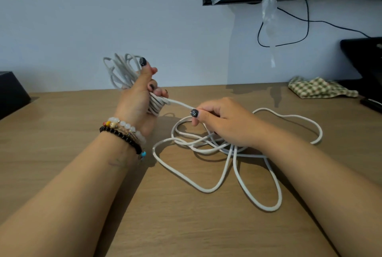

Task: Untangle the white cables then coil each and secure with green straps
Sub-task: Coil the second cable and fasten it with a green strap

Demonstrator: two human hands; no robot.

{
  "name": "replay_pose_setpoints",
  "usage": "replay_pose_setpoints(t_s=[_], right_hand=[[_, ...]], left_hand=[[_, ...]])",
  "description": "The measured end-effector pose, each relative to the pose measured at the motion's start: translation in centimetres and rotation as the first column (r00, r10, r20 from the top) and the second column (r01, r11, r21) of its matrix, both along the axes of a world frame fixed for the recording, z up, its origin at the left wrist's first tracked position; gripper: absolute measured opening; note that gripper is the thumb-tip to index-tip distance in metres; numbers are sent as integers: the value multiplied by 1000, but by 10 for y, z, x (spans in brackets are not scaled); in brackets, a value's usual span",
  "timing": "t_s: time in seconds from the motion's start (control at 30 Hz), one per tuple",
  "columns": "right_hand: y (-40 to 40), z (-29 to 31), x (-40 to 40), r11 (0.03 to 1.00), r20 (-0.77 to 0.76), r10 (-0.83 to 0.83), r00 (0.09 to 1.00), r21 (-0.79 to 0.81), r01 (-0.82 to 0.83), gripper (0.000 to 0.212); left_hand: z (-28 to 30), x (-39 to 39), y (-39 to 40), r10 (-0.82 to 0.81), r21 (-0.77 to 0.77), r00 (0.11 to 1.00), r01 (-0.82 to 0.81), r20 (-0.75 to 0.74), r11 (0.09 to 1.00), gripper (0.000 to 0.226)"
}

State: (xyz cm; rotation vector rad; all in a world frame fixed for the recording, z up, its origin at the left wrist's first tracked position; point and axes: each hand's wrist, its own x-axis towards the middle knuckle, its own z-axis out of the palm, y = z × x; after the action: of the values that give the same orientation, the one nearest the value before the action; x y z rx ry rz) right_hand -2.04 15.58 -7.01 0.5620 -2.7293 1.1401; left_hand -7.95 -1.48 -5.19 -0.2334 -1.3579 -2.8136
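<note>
Left hand [140, 93] is up off the table [82, 205], fingers curled tight round a bundle of coiled white cable [122, 70], loops fanning out above the fist. A single strand runs taut from that bundle down to the right hand [223, 122], which pinches it between thumb and fingertips just to the right of the coil.

Everything else of the cable is the loose heap [217, 153], lying on the table directly under and behind the right hand, well below the coil. Loops cross over one another there (I count several overlaps, but which strand runs on top I cannot tell), and one free end curls out far right of the coil.

Here's the danger: draw that taut strand toward the coil too briskly and the crossed loops may cinch into a knot instead of feeding out clean. The right wrist sits over the heap too, so it could snag or drag a loop along.

The coil itself is a worry. The grip is low on the bundle, the top loops splay wide, and a slackened finger could let turns spring off.

No green strap in view anywhere near the coil, so that bundle may have to be held one-handed for a while.
</note>
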Motion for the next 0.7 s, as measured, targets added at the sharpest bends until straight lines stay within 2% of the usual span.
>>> replay_pose_setpoints(t_s=[0.1,0.2,0.27,0.4,0.47,0.6,0.7], right_hand=[[14,3,-5,994,-83,-95,992,42,99,28],[32,9,-9,979,-149,-206,967,-20,205,25],[38,10,-10,967,-179,-253,951,-52,248,25],[39,6,-13,949,-279,-305,910,-14,314,20],[36,5,-12,954,-322,-292,901,-27,299,14],[28,4,-11,965,-390,-260,883,-76,251,14],[24,4,-11,974,-410,-223,884,-62,216,15]], left_hand=[[6,-2,-7,-30,125,999,28,17,992,22],[10,-2,-12,-56,150,998,55,-2,987,23],[9,0,-11,-64,110,998,65,-17,992,22],[6,5,-7,-46,-29,998,44,-50,999,21],[5,5,-7,-25,-60,999,23,-44,998,20],[3,3,-8,-6,-103,1000,4,-17,995,22],[-2,3,-6,-43,-200,999,41,-7,979,21]])
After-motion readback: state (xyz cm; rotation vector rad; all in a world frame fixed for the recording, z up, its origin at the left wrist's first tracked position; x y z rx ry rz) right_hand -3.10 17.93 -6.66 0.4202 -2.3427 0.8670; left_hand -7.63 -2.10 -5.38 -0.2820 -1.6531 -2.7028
